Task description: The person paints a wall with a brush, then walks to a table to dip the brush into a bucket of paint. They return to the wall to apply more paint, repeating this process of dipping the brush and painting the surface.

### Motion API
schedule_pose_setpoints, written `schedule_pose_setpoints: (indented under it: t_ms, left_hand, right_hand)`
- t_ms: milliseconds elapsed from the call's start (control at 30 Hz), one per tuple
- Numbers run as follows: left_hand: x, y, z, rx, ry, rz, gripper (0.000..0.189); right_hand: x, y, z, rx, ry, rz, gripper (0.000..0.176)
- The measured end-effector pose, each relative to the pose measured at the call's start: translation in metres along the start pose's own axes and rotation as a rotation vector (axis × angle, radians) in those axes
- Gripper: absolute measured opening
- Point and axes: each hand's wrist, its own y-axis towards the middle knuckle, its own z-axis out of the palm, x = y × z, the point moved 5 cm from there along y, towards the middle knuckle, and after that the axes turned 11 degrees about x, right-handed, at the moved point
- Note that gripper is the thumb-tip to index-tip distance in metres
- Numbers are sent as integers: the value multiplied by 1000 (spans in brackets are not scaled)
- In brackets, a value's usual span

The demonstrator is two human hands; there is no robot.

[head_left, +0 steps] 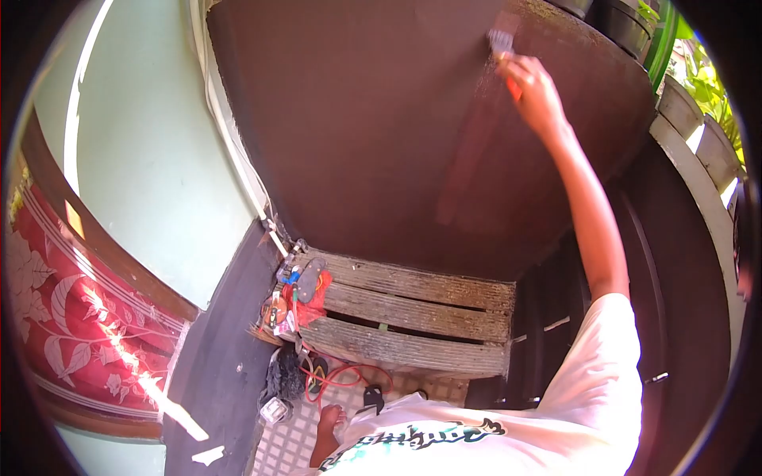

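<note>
My right hand is raised at the upper right, its fingers closed round the handle of a paintbrush. The brush's bristles touch the dark brown wall near its top edge. A redder, wet-looking streak runs down the wall below the brush. Low in the view, beside my shirt, my left hand is small and partly hidden, with its fingers curled; what it holds, if anything, cannot be made out.
A slatted wooden bench stands below the wall, with a cluttered pile at its left end. A red hose and a black bag lie on the tiled floor. Plant pots line the upper right, and a pale green wall is at left.
</note>
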Motion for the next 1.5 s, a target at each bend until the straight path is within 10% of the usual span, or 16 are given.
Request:
schedule_pose_setpoints:
  t_ms: [233, 367, 567, 700, 1000, 1233, 1500]
  left_hand:
    - [14, 33, -13, 21, 6, -13, 32]
    - [14, 17, -16, -19, -4, -54, 30]
    - [32, 25, -12, 27, -98, -29, 29]
    - [40, 39, -4, 38, -36, -101, 29]
    - [22, 40, -7, 43, 5, -58, 30]
    - [12, 44, -12, 28, 7, -37, 29]
    - [39, 40, 2, 52, -16, -97, 29]
  right_hand:
    - [67, -77, 75, 579, 460, 93, 24]
    - [13, -34, 57, 384, 626, 129, 8]
    - [-42, 71, -76, -135, 46, -59, 21]
    - [-41, 59, -57, 1, -161, 12, 30]
    - [-3, 7, 0, 454, 541, 83, 13]
    - [-40, 95, -94, -78, 44, -14, 21]
    - [6, 36, -12, 170, 122, -61, 32]
